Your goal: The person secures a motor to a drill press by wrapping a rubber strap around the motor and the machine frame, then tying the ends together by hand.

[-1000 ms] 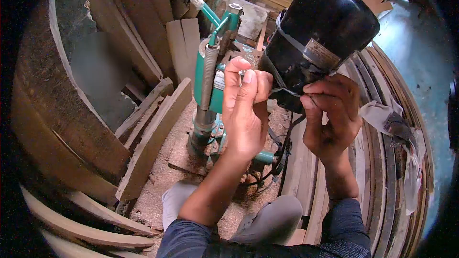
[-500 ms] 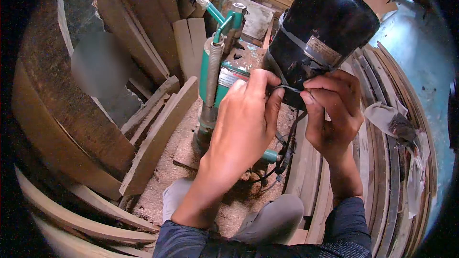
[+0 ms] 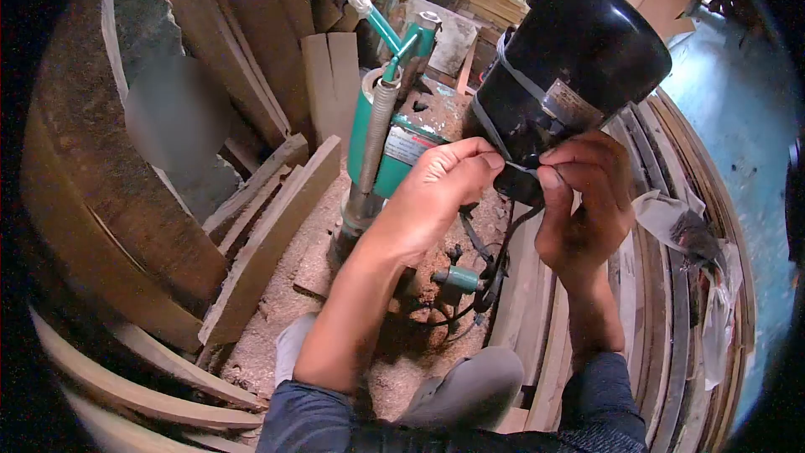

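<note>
A thin grey strip [image 3: 521, 169] stretches between my hands, just under a black motor housing [image 3: 587, 42]. My left hand [image 3: 449, 189] pinches one part of it between thumb and fingertips. With thumb and bent fingers, my right hand [image 3: 587, 201] grips the strip a short way to the right. A grey band [image 3: 521, 80] runs around the tilted housing and passes by its metal nameplate [image 3: 572, 105]. Left of the housing stands a green machine body [image 3: 365, 130] with a spring-wrapped column [image 3: 377, 138] and a white label [image 3: 407, 147].
Wooden boards [image 3: 272, 239] lean at the left, and long planks [image 3: 662, 285] lie stacked at the right. Sawdust [image 3: 277, 327] covers the floor. Black cables [image 3: 496, 277] hang below my hands. A dirty plastic bag [image 3: 671, 210] rests on the planks.
My left hand has turned, its thumb now up against the fingertips, and the strip between the hands looks straighter. The view has shifted slightly, with the housing appearing a little lower.
</note>
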A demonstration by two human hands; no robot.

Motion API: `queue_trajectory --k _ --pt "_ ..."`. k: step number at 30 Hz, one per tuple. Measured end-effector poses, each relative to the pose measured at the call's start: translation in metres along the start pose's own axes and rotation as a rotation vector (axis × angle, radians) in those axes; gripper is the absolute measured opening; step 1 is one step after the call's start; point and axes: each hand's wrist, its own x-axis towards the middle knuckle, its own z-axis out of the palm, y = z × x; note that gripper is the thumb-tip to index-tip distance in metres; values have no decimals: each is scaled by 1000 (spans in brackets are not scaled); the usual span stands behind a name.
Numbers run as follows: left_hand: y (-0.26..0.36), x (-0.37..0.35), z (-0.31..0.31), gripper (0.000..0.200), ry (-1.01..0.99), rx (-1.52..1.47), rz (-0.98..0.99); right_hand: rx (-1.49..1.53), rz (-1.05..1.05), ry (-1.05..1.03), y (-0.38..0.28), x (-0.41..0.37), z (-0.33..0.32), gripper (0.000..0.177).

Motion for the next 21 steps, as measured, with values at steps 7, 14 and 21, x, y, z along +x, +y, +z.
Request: queue_trajectory --k 7,14,21 --pt "17 2 -1 12 -54 -267 -110 -44 39 45 -2 -15 -2 18" --pt "2 -5 2 12 36 -71 -40 -137 42 -30 -6 6 -6 13" --pt "-17 -23 24 17 277 895 607 -88 135 -263 -12 41 -17 9"
